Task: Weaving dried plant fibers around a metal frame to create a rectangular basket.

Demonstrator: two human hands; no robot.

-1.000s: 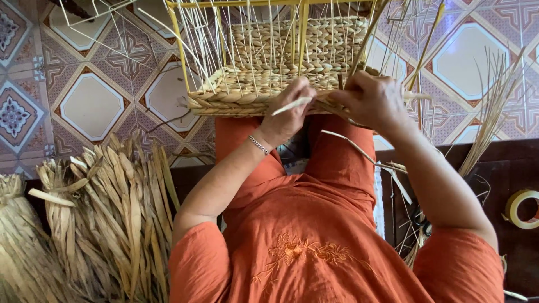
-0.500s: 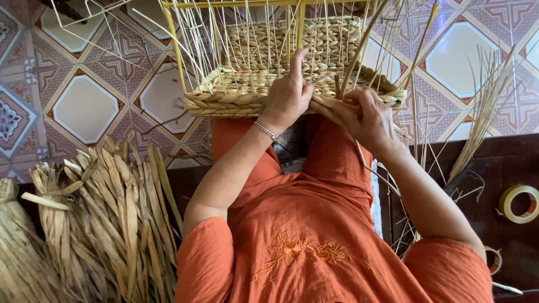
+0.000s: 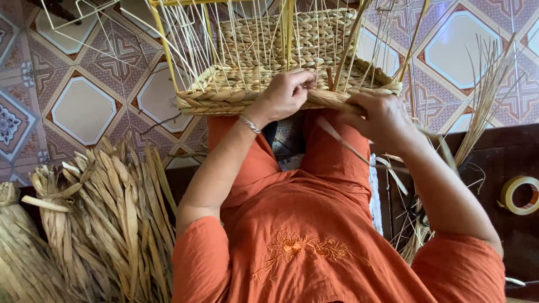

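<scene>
Basket top runs out of shot

The woven basket (image 3: pixel 269 50) is cut off by the top edge, the dried leaf bundle (image 3: pixel 84 224) by the bottom-left corner, and left hand (image 3: pixel 283 95) fingertips are tucked out of sight.

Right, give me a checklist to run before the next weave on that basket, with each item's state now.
1. Left hand on the basket rim: ok, fingers curled over it.
2. Right hand gripping the woven edge: ok.
3. Loose strand under the right hand free to pull: cannot tell.
4. Upright stakes standing: ok.
5. Spare dried leaves near: ok, on the floor at the left.
</scene>
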